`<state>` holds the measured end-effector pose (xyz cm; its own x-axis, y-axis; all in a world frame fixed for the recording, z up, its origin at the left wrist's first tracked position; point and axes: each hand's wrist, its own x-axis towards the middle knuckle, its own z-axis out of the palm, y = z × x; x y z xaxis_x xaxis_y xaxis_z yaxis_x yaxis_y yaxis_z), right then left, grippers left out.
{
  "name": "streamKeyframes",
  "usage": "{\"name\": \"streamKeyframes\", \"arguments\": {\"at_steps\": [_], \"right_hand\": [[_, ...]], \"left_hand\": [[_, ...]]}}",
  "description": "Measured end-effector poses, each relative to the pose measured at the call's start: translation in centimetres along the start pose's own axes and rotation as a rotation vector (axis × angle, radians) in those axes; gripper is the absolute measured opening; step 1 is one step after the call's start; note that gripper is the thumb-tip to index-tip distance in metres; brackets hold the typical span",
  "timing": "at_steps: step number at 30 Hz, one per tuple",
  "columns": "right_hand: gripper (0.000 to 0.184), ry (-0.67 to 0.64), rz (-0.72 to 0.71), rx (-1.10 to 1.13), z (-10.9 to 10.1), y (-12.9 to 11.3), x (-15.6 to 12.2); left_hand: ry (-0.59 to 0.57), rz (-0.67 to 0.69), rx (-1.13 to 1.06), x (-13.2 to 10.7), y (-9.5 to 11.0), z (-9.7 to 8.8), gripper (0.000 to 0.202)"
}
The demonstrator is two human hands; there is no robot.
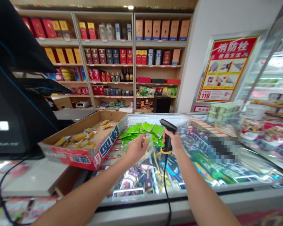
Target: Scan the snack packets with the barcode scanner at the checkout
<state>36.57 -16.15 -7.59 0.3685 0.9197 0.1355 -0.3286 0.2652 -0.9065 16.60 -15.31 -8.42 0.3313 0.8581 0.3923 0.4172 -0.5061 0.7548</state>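
Snack packet, barcode scanner held over chest freezer.

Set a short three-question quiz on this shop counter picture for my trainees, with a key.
1. What does the right hand hold?
A) a barcode scanner
B) a box cutter
C) a price gun

2. True or false: the left hand is empty.

3. Fill in the blank: the red and yellow sign shows the number ___.

Key: 1 A; 2 false, it holds a packet; 3 119.
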Motion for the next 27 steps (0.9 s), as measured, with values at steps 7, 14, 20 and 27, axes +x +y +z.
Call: {"name": "streamKeyframes", "arguments": {"at_steps": [7, 14, 20, 27], "right_hand": [[0.024, 0.044, -0.044, -0.04, -0.7, 0.9, 0.6], [0.026, 0.028, -0.09, -0.062, -0.4, 1.1, 0.6], [0.028, -0.009, -0.087, -0.066, 0.0, 1.0, 0.3], [0.028, -0.094, -0.085, -0.107, 0.7, 1.5, -0.4]], "left_hand": [[-0.245, 0.055, 0.354, 1.4, 3.3, 4.1, 0.027], [-0.153, 0.019, 0.525, 2.3, 2.0, 5.0, 0.027], [-0.165, 0.153, 0.629, -0.4, 2.4, 0.6, 0.024], [0.069, 0.111, 0.909, -2.3, 0.3, -12.0, 0.058]]}}
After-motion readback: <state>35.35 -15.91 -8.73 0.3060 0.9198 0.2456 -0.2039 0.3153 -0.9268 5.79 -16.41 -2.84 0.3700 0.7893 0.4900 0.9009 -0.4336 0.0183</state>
